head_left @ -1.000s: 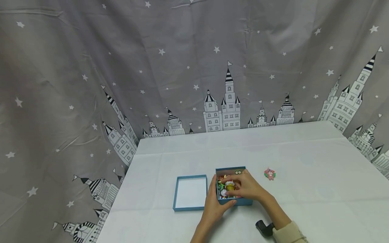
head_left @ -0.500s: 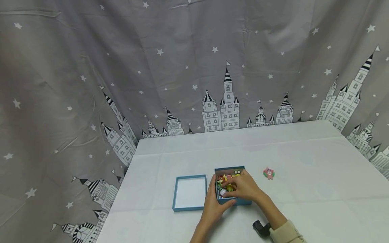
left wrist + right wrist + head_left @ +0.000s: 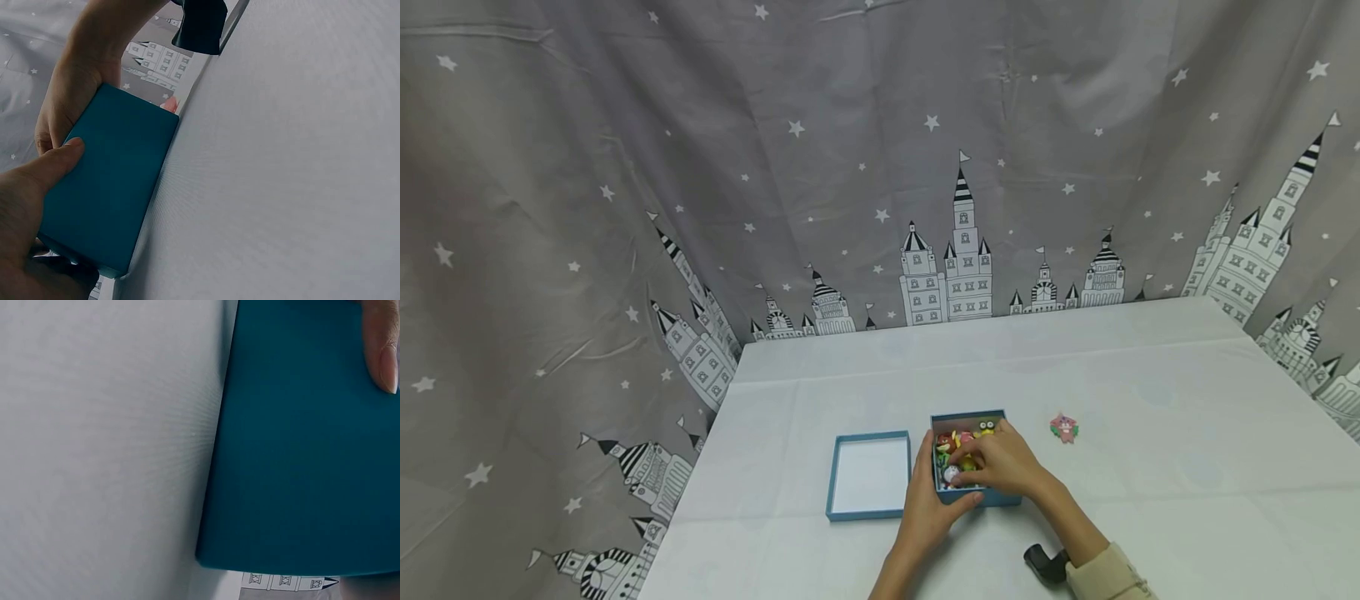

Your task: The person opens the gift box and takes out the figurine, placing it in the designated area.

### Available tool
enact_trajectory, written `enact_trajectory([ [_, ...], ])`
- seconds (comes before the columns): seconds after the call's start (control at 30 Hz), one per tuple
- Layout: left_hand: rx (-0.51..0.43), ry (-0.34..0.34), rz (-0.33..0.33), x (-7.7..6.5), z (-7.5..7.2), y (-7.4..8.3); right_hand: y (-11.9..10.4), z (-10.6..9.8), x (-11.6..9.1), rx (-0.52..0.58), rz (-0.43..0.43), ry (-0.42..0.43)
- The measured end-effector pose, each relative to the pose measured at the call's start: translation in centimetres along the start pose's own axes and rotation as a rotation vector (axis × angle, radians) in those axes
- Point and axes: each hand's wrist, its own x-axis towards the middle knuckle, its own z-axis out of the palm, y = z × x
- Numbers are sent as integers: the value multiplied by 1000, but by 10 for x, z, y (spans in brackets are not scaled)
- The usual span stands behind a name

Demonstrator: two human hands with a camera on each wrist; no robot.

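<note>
Your left hand (image 3: 927, 502) grips the blue box (image 3: 1000, 498) at its near left corner, fingers along the left wall and thumb against the near wall; most of those fingers are lost to view behind the box in the left wrist view. Your right hand (image 3: 1011, 463) reaches in over the right wall with bent fingers around a yellow-green figure (image 3: 968, 462), but you cannot tell whether they pinch it or only touch it, since your hand covers the right part of the box. Of the other small figures crowded inside, you can make out a white one (image 3: 951, 474) at the near left, a reddish one (image 3: 945, 442) at the far left and a yellow one with round eyes (image 3: 987, 427) at the far right, each partly covered or too small to read. Both wrist views show mainly the box's plain outside, so its contents are hidden there. To the left lies a shallow blue-rimmed lid (image 3: 872, 475), just beside your left hand; to the right, a pink figure (image 3: 1064, 428) lies apart on the white table (image 3: 1150, 425). A black object (image 3: 1045, 565) juts out by your right sleeve (image 3: 1108, 575), which the near edge cuts off.
</note>
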Motion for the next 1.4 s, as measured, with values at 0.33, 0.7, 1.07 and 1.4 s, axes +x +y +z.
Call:
enact_trajectory([
  [0.33,0,3,9,0,0,-1,3,-1,1,114,-12,48],
  [0.7,8,2,18,1,1,-2,3,-43,2,147,-19,143],
  [1.07,4,-4,-76,0,2,0,49,-118,-36,14,166,323],
  [1.4,21,-12,-79,1,1,0,108,-130,-74,-123,302,244],
])
